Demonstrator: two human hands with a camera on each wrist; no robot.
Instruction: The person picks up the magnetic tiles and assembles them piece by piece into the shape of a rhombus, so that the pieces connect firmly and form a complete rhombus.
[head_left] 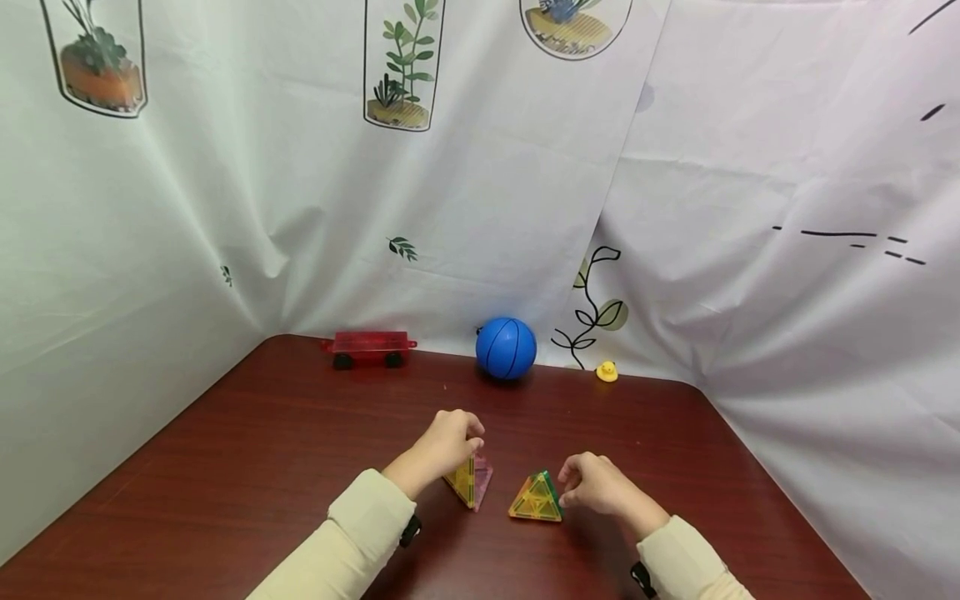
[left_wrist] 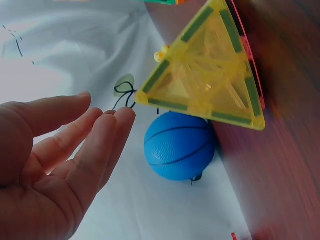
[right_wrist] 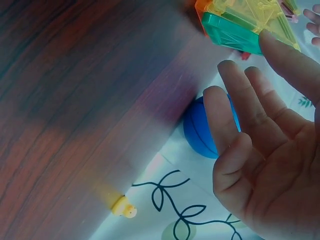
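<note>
Two small pyramids of see-through magnetic tiles stand on the table. The left pyramid point(head_left: 463, 485) shows yellow and pink sides; its yellow tile point(left_wrist: 205, 75) faces the left wrist camera. Just above it hovers my left hand point(head_left: 446, 442), fingers loosely bent and apart from the tiles, holding nothing. The right pyramid point(head_left: 537, 498) has yellow, orange and green sides, and its green tile point(right_wrist: 232, 35) shows in the right wrist view. My right hand point(head_left: 596, 486) is at its right side, fingers relaxed. Its thumb tip overlaps the green edge; whether it touches, I cannot tell.
Along the back edge of the brown table point(head_left: 300, 433) stand a red wheeled car base point(head_left: 371, 343), a blue ball point(head_left: 506, 348) and a small yellow duck point(head_left: 607, 372). A white printed cloth point(head_left: 465, 200) hangs behind them and along both sides.
</note>
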